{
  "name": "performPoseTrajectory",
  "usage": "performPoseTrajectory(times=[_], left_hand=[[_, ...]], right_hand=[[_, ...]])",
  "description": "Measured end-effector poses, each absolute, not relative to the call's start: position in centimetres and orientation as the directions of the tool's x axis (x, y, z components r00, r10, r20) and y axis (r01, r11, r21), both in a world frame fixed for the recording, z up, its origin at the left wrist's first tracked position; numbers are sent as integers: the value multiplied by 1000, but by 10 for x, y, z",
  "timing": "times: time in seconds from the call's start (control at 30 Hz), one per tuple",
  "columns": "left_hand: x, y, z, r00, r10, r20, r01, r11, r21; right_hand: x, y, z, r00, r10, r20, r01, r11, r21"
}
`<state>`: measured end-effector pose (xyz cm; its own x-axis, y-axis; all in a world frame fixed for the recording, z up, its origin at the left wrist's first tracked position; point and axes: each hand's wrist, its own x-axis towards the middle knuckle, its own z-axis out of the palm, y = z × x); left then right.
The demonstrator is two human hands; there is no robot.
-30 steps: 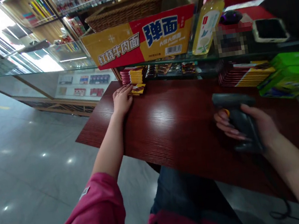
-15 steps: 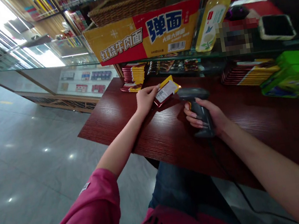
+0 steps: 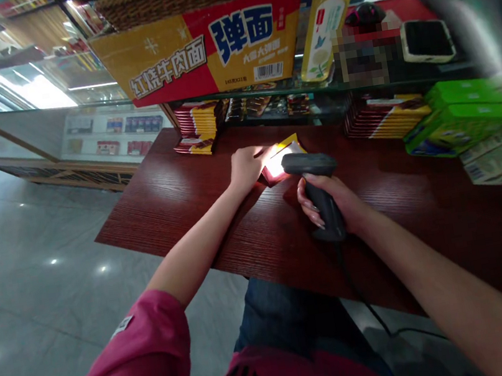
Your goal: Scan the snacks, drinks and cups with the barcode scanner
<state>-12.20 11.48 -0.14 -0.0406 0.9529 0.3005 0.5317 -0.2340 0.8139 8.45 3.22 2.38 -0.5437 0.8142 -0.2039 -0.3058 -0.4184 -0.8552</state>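
My left hand (image 3: 248,168) holds a flat red and yellow snack packet (image 3: 272,174) by its left edge, just above the dark wooden desk. Bright light from a barcode scanner (image 3: 323,202) washes out the packet's white label. Wrapped round the scanner's handle is my right hand (image 3: 335,197), and its nose points left at the packet from close by. A black cable (image 3: 362,297) hangs from the handle. Behind my left hand, similar packets (image 3: 197,127) stand in a stack. More such packets (image 3: 382,118) lie piled on the right, beside green boxes (image 3: 458,119).
A noodle carton (image 3: 211,49) with a wicker basket in it stands on the glass counter. Next to it are a yellow drink bottle (image 3: 325,26) and a phone (image 3: 427,39). The desk (image 3: 141,210) ends at a corner on the left, above the grey floor.
The scanner has come closer to the packet, and its light now shines brightly on the label. The whole view has shifted a little to the right. Both hands keep their holds.
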Motion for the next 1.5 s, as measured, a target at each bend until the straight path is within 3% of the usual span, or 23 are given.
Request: performPoseTrajectory(times=[0.3,0.43,0.6,0.77,1.03,1.5], left_hand=[[-127,113,-2,-47,951,304,456,-251,854],[-128,109,2,-157,898,411,420,-316,851],[-98,111,15,-150,768,623,505,-482,716],[-21,132,33,85,614,785,561,-681,471],[64,171,18,402,625,669,624,-722,300],[76,169,13,382,697,607,750,-618,237]], right_hand=[[97,35,20,-578,804,-137,-393,-421,-817],[130,38,18,-538,836,-103,-440,-383,-812],[200,31,16,-541,835,-98,-414,-366,-834],[256,26,13,-646,753,-127,-322,-420,-849],[265,35,15,-692,711,-125,-311,-450,-837],[248,42,16,-568,806,-168,-410,-453,-791]])
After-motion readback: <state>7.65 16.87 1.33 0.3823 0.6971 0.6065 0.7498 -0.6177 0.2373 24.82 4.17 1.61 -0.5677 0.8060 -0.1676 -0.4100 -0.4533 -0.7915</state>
